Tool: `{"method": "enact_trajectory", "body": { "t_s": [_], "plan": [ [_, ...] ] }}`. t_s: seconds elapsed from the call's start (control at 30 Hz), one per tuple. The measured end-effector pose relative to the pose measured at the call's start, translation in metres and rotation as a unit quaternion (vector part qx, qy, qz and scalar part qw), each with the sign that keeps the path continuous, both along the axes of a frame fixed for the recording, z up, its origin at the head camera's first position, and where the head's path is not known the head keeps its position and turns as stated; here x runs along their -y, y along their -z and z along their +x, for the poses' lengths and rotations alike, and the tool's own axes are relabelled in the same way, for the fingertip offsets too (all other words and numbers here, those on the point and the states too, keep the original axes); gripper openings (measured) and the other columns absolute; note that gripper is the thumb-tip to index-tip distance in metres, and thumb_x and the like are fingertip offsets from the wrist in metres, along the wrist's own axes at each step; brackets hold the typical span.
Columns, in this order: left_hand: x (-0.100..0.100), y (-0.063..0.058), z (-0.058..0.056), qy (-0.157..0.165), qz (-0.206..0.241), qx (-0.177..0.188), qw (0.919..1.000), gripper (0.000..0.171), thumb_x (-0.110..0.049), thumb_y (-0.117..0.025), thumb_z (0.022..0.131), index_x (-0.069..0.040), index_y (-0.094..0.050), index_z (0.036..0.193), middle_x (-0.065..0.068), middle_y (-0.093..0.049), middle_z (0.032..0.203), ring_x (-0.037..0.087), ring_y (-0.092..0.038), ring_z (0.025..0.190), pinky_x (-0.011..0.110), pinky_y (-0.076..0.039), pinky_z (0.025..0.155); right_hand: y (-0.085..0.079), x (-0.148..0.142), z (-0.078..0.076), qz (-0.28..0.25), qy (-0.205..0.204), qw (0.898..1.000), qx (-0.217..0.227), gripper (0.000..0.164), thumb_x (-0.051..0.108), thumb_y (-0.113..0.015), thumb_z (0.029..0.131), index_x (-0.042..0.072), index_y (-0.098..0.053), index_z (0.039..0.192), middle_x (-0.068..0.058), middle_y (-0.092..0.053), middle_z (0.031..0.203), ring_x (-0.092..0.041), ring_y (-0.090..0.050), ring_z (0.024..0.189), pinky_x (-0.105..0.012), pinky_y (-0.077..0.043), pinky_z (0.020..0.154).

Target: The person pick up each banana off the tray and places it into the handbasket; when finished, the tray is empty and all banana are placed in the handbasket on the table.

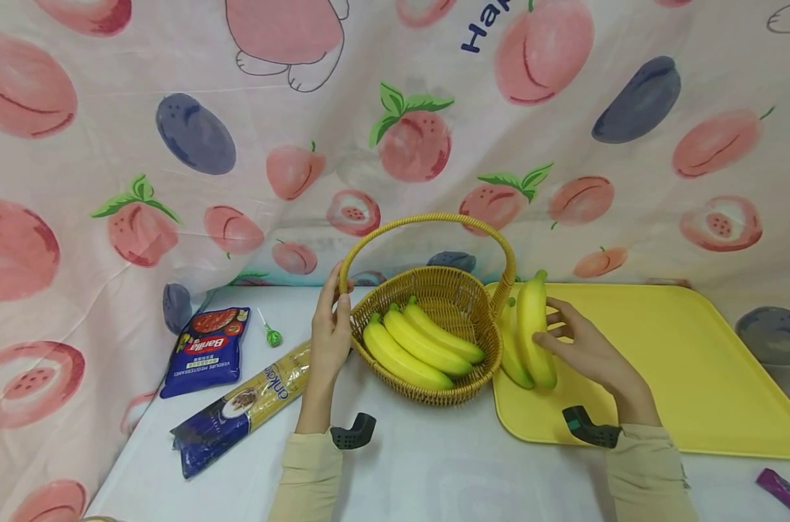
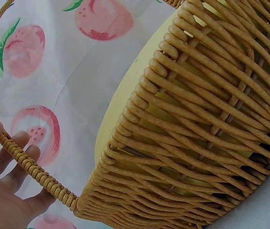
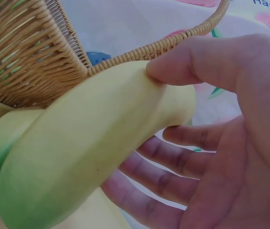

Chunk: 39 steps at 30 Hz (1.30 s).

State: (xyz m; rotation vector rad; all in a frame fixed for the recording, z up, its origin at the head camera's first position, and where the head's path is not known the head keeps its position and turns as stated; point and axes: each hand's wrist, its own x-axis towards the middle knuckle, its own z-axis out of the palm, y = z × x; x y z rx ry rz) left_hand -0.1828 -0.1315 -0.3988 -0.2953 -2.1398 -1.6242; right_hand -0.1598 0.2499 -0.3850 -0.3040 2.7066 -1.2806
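A wicker basket with a tall arched handle stands mid-table, tilted toward the front, with three bananas side by side in it. My left hand grips the handle low on its left side; in the left wrist view the fingers and thumb lie around the handle. Just right of the basket, my right hand pinches a banana between thumb and fingers, the banana upright. Behind it another banana is partly hidden, close against the basket's right side.
A yellow tray covers the right of the table. To the left lie a blue Barilla pouch, a green lollipop and a long pasta pack. A purple wrapper lies at the right front. A fruit-print cloth hangs behind.
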Motion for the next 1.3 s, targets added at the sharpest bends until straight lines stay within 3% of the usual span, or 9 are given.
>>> {"method": "enact_trajectory", "body": {
  "t_s": [0.13, 0.2, 0.27, 0.4, 0.73, 0.87, 1.0, 1.13, 1.3],
  "plan": [
    [-0.004, -0.017, 0.011, 0.006, 0.0, 0.014, 0.9999, 0.047, -0.014, -0.037, 0.103, -0.021, -0.03, 0.149, 0.017, -0.054, 0.128, 0.028, -0.048, 0.125, 0.05, -0.036, 0.105, -0.003, 0.001, 0.002, -0.001, -0.005, 1.0, 0.0, 0.071, 0.033, -0.057, 0.094, 0.007, -0.02, 0.149, -0.023, -0.047, 0.129, -0.035, -0.053, 0.112, -0.034, -0.047, 0.081],
    [-0.004, -0.019, 0.012, 0.007, 0.002, 0.021, 0.9998, 0.047, -0.012, -0.036, 0.102, -0.018, -0.03, 0.149, 0.018, -0.054, 0.129, 0.03, -0.047, 0.126, 0.05, -0.035, 0.106, -0.004, 0.001, 0.003, -0.001, -0.009, 1.0, -0.001, 0.071, 0.032, -0.058, 0.094, 0.008, -0.02, 0.149, -0.023, -0.046, 0.129, -0.036, -0.053, 0.112, -0.035, -0.047, 0.082],
    [-0.003, -0.016, 0.01, 0.007, 0.003, 0.019, 0.9998, 0.047, -0.012, -0.036, 0.102, -0.018, -0.03, 0.149, 0.018, -0.054, 0.129, 0.03, -0.047, 0.126, 0.05, -0.035, 0.105, -0.004, 0.001, 0.003, -0.001, -0.014, 1.0, -0.003, 0.072, 0.032, -0.058, 0.094, 0.008, -0.019, 0.149, -0.022, -0.046, 0.129, -0.036, -0.053, 0.112, -0.036, -0.047, 0.082],
    [0.0, 0.0, 0.0, 0.004, 0.007, 0.008, 0.9999, 0.047, -0.019, -0.037, 0.103, -0.03, -0.031, 0.148, 0.012, -0.055, 0.128, 0.024, -0.048, 0.125, 0.049, -0.036, 0.104, -0.005, 0.002, 0.005, 0.002, -0.023, 1.0, -0.013, 0.071, 0.031, -0.058, 0.094, 0.008, -0.02, 0.149, -0.022, -0.047, 0.129, -0.036, -0.053, 0.112, -0.036, -0.048, 0.081],
    [0.0, 0.002, -0.001, 0.001, 0.005, 0.006, 1.0, 0.047, -0.021, -0.037, 0.103, -0.035, -0.03, 0.147, 0.009, -0.055, 0.127, 0.021, -0.049, 0.124, 0.05, -0.035, 0.105, -0.012, 0.007, 0.009, -0.015, -0.042, 0.999, -0.013, 0.073, 0.032, -0.058, 0.094, 0.009, -0.017, 0.15, -0.019, -0.046, 0.128, -0.035, -0.051, 0.115, -0.053, -0.044, 0.093],
    [0.0, 0.002, 0.0, 0.0, 0.006, 0.006, 1.0, 0.047, -0.02, -0.037, 0.103, -0.038, -0.031, 0.146, 0.008, -0.056, 0.126, 0.02, -0.049, 0.124, 0.049, -0.035, 0.105, -0.016, 0.008, 0.012, -0.016, -0.048, 0.998, -0.025, 0.073, 0.03, -0.059, 0.093, 0.011, -0.017, 0.15, -0.017, -0.046, 0.128, -0.033, -0.051, 0.115, -0.054, -0.044, 0.094],
    [0.001, 0.002, 0.0, 0.0, 0.007, 0.008, 0.9999, 0.047, -0.021, -0.037, 0.103, -0.038, -0.03, 0.146, 0.008, -0.055, 0.127, 0.019, -0.049, 0.124, 0.049, -0.035, 0.105, -0.02, 0.009, 0.015, -0.018, -0.053, 0.997, -0.044, 0.072, 0.029, -0.06, 0.093, 0.016, -0.019, 0.15, -0.011, -0.048, 0.126, -0.022, -0.053, 0.112, -0.048, -0.046, 0.093],
    [0.001, 0.002, 0.0, 0.0, 0.006, 0.007, 1.0, 0.046, -0.021, -0.037, 0.103, -0.032, -0.031, 0.147, 0.008, -0.055, 0.127, 0.02, -0.048, 0.124, 0.049, -0.035, 0.105, -0.023, 0.01, 0.017, -0.021, -0.058, 0.997, -0.057, 0.071, 0.027, -0.061, 0.092, 0.021, -0.021, 0.15, -0.006, -0.049, 0.125, -0.007, -0.053, 0.108, -0.034, -0.048, 0.09],
    [0.001, 0.002, 0.0, 0.0, 0.005, 0.007, 1.0, 0.046, -0.021, -0.037, 0.103, -0.028, -0.031, 0.148, 0.008, -0.055, 0.126, 0.02, -0.049, 0.124, 0.047, -0.036, 0.105, -0.025, 0.011, 0.02, -0.022, -0.069, 0.995, -0.071, 0.071, 0.024, -0.061, 0.092, 0.023, -0.02, 0.15, -0.007, -0.049, 0.125, -0.004, -0.052, 0.109, -0.023, -0.047, 0.088]
  ]
}}
